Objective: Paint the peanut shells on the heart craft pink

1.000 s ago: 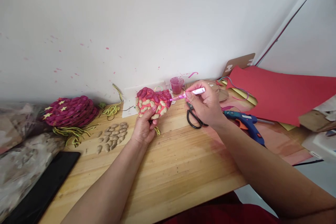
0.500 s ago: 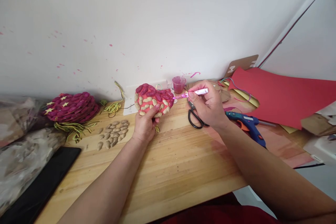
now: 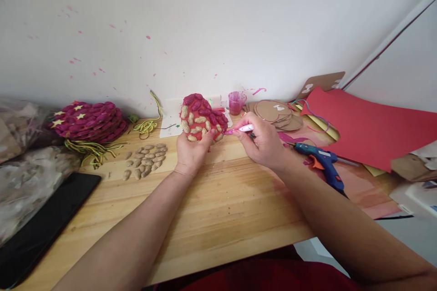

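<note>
My left hand [image 3: 194, 151] grips a red disc [image 3: 197, 122] by its near edge, thumb on top, and tilts it up above the table. Peanut shells cover the disc; those along its far and right edges are painted magenta, the others are bare tan. My right hand [image 3: 262, 141] pinches a paintbrush [image 3: 244, 128] with a white handle and a magenta-stained front end. The brush tip touches or nearly touches the disc's right edge. Behind the hands, a clear cup [image 3: 236, 102] of magenta paint stands by the wall.
Loose peanuts [image 3: 146, 160] lie left of my left hand, near a stack of magenta discs [image 3: 89, 120] with yellow stars. A phone-like black slab [image 3: 51, 227] lies front left. To the right are cardboard circles [image 3: 273, 111], a blue glue gun [image 3: 322, 157] and red sheets [image 3: 368, 122].
The disc has been turned in my left hand and is tilted more upright. My right hand has come lower and left, bringing the brush to the disc's lower right edge. The view has shifted slightly.
</note>
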Demonstrator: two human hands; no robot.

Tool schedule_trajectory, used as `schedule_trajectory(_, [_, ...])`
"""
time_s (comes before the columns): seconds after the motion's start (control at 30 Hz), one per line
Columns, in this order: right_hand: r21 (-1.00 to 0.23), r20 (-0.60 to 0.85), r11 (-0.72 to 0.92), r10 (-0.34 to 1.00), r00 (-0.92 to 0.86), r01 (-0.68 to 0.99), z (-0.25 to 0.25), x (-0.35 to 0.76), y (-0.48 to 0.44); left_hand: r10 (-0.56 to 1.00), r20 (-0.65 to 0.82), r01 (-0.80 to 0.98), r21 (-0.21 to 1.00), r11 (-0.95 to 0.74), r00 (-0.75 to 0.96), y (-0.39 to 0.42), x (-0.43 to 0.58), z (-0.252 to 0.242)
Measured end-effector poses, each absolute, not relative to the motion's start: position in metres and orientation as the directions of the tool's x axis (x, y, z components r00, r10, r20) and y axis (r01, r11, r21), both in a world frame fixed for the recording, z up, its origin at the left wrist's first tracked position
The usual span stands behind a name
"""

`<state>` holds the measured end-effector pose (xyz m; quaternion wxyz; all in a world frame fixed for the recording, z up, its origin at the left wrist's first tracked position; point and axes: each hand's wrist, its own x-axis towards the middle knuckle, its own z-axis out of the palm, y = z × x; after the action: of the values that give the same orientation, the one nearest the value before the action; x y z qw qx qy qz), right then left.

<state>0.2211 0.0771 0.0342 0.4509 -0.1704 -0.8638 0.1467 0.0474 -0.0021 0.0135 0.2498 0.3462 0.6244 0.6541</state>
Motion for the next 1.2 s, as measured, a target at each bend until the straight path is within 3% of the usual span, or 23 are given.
schedule_trajectory(0.5, [-0.345, 0.736, 0.917, 0.397, -0.548, 0.200, 0.029, 0.217, 0.078, 0.760, 0.262, 0.231, 0.961, -0.150, -0.594, 0.000, 0.044, 0.000])
schedule_trajectory(0.7, [-0.392, 0.685, 0.902, 0.417, -0.597, 0.180, 0.031, 0.218, 0.076, 0.758, 0.287, 0.262, 0.952, -0.158, -0.586, 0.000, 0.045, -0.001])
schedule_trajectory(1.2, [-0.485, 0.709, 0.840, 0.540, -0.454, 0.241, 0.038, 0.222, 0.078, 0.765, 0.310, 0.279, 0.944, -0.177, -0.565, -0.003, 0.046, 0.003])
